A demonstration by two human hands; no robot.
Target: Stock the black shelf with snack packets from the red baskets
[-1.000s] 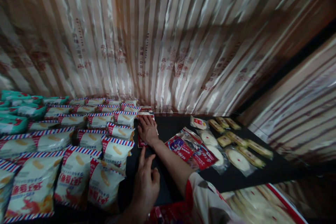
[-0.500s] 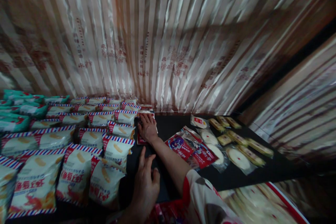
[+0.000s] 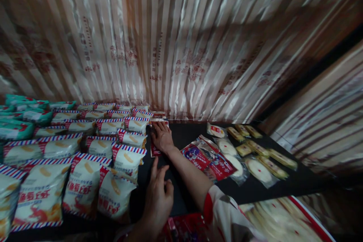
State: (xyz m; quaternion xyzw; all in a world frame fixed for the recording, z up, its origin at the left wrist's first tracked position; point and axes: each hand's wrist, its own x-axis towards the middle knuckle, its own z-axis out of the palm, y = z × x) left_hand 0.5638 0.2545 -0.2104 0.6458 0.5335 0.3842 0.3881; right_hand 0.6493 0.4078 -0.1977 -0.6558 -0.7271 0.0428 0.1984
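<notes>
My right hand (image 3: 163, 138) lies flat, fingers spread, on a dark red flat packet (image 3: 155, 151) near the back of the black table (image 3: 184, 130). Most of that packet is hidden under the hand. Closer to me, my left hand (image 3: 158, 196) hovers over the table with its fingers apart and nothing in it. Left of both hands stand rows of snack bags (image 3: 129, 159) with red-and-blue striped edges. Several red packets (image 3: 210, 159) lie overlapping to the right of my right forearm. More red packets (image 3: 188, 227) show at the bottom, partly behind my sleeve.
Round white cakes in clear wrappers (image 3: 259, 170) and narrow yellowish packs (image 3: 272, 166) lie at the right. Green bags (image 3: 36, 115) stand at the far left. A box of pale wrapped cakes (image 3: 280, 215) is at the lower right. A striped curtain (image 3: 176, 45) closes off the back.
The view has shifted very slightly. My right hand stays flat on the dark red packet and my left hand keeps nearly the same place.
</notes>
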